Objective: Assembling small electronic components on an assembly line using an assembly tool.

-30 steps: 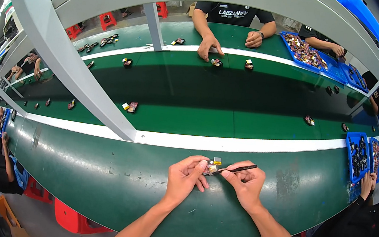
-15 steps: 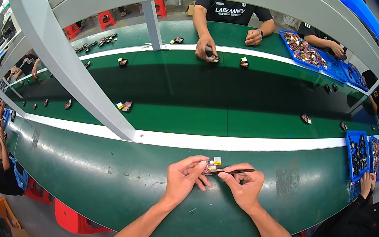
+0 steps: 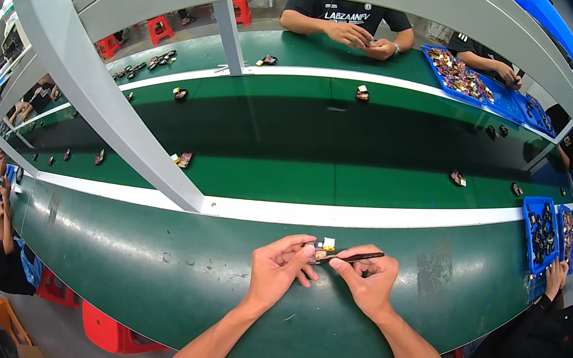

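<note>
Over the near green bench, my left hand (image 3: pixel 277 265) is closed on a small dark electronic assembly (image 3: pixel 320 255). A white and yellow piece (image 3: pixel 328 244) stands up from its far side. My right hand (image 3: pixel 372 281) pinches a thin dark tool (image 3: pixel 364 256), perhaps tweezers, like a pen. Its tip points left and meets the assembly or lies very close to it. Fingers hide part of the assembly, so I cannot tell what exactly the tip touches.
Beyond a white rail (image 3: pixel 261 210) runs a green belt (image 3: pixel 265 176) carrying several small assemblies. A grey post (image 3: pixel 113 79) slants across the left. Blue trays (image 3: pixel 532 265) of parts stand at right, beside a co-worker's hand. Another person (image 3: pixel 348 25) sits opposite.
The assemblies on the belt have shifted slightly left. The person opposite has drawn a hand back from the belt and brought both hands together. My own hands have barely moved.
</note>
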`<state>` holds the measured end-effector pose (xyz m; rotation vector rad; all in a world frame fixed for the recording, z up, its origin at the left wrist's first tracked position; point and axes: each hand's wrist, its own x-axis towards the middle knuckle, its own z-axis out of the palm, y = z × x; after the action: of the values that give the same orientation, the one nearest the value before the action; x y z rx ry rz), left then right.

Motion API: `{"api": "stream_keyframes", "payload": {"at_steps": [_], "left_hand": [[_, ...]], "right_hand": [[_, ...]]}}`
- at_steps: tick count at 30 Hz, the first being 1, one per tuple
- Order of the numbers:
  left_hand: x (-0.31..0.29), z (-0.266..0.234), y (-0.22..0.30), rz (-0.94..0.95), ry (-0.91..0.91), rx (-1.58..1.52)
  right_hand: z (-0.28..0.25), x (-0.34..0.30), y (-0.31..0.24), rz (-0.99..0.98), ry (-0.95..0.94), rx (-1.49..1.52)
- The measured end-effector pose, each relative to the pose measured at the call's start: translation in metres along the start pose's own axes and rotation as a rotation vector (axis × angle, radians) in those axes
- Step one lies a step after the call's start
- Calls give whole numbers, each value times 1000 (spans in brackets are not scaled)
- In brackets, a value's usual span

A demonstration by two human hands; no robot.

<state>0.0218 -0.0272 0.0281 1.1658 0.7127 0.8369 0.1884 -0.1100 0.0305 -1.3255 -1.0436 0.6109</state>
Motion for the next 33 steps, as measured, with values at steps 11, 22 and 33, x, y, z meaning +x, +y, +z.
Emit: {"api": "stream_keyframes", "payload": {"at_steps": [11,22,33], "left_hand": [[1,-4,0,2,9,1],[0,-4,2,-16,0,-11],[0,-4,1,-31,-2,2]], "right_hand": [[0,2,2,-19,-7,31],[1,0,1,-118,-13,-97],[1,1,-3,-175,-25,-134]]}}
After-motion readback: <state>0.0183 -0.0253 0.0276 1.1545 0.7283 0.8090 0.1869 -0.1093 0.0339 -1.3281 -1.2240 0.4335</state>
